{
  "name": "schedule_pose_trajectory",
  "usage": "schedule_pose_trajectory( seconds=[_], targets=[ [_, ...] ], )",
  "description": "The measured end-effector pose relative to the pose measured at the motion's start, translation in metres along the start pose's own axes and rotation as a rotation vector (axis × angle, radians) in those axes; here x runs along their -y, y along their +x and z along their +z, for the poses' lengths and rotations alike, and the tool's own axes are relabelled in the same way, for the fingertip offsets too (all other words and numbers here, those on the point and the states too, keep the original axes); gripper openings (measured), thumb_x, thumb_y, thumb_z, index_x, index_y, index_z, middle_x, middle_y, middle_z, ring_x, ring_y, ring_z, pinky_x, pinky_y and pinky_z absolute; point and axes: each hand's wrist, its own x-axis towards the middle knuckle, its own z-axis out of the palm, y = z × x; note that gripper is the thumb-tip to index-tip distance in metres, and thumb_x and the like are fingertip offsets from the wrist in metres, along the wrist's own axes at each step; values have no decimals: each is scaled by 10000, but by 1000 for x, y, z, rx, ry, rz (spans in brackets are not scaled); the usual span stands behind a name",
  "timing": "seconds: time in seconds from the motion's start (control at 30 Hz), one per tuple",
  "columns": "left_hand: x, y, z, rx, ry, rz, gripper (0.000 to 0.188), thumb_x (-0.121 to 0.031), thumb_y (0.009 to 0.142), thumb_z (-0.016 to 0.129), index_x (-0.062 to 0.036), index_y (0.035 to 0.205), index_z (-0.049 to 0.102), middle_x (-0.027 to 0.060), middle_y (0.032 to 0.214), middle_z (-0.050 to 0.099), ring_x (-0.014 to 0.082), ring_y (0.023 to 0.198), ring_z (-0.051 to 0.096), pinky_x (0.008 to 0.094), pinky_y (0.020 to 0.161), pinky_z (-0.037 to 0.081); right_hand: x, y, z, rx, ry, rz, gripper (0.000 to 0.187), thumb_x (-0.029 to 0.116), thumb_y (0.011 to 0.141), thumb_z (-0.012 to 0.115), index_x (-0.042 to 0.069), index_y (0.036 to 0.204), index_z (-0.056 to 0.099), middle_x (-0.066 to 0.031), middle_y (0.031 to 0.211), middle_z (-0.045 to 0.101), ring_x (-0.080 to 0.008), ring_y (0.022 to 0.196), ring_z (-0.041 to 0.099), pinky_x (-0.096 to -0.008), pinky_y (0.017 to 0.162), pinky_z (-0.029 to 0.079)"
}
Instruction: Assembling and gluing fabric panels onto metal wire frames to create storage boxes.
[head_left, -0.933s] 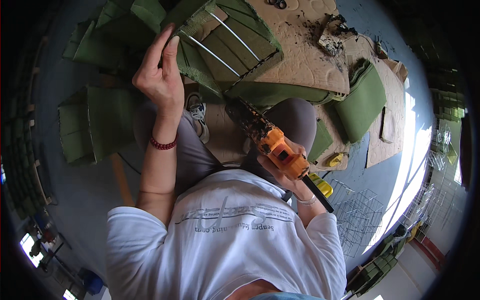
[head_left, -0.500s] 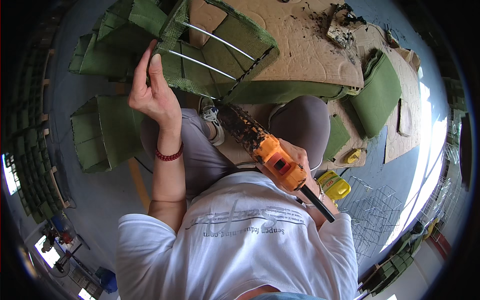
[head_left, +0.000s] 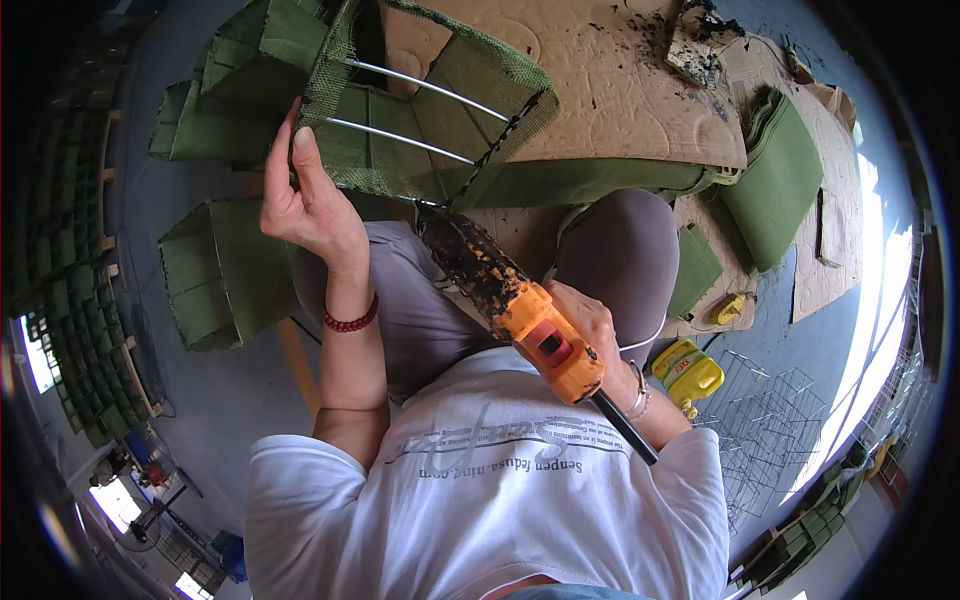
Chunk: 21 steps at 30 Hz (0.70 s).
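My left hand point(head_left: 305, 205) grips the near edge of a green fabric-covered wire basket point(head_left: 420, 110) and holds it up over my lap. My right hand point(head_left: 590, 325) is wrapped around an orange, soot-stained hot-tool gun point(head_left: 520, 310). Its dark tip point(head_left: 500, 150) reaches up to the basket's right fabric edge, beside the two bare metal wires point(head_left: 420, 85). A black cord leaves the tool's rear toward my right arm. I sit with my knees in grey trousers below the basket.
Green fabric pieces point(head_left: 225, 270) lie on the floor at left. A tan quilted board point(head_left: 610, 90) with charred scraps lies ahead, folded green cloth point(head_left: 775, 180) to its right. A yellow bottle point(head_left: 685, 370) and bare wire baskets point(head_left: 775, 430) stand at lower right.
The basket and my left hand have come lower and closer in the view. The tool's tip has risen from near my knee to the basket's right edge.
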Motion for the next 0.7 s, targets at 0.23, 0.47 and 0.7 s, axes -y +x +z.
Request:
schedule_pose_trajectory(
  seconds=[0.23, 0.47, 0.7],
  targets=[
    [0, 0, 1, 8, 15, 10, 247, -104, 951, 606, 75, 1110, 666, 139, 1049, 714, 135, 886, 660, 260, 799, 520, 0, 6, 6, -21, 40, -32, 319, 102, 671, 724, -9, 910, 544, -137, 770, 525, -320, 699, 546, -388, 615, 445],
    [-1, -1, -1, 6, 19, -16, 250, -109, 955, 603, 78, 1109, 664, 142, 1053, 711, 142, 888, 658, 267, 806, 522, 0, 6, 8, 0, 52, -25, 324, 88, 664, 727, -8, 913, 543, -140, 774, 530, -319, 702, 552, -384, 617, 450],
    [-3, -2, 0, 14, 35, -17, 247, -109, 952, 606, 77, 1104, 667, 142, 1054, 711, 144, 894, 658, 267, 809, 522, 3, 9, 8, -16, 83, -44, 337, 88, 651, 730, -8, 915, 544, -139, 766, 524, -314, 694, 546, -381, 612, 446]
  ],
)
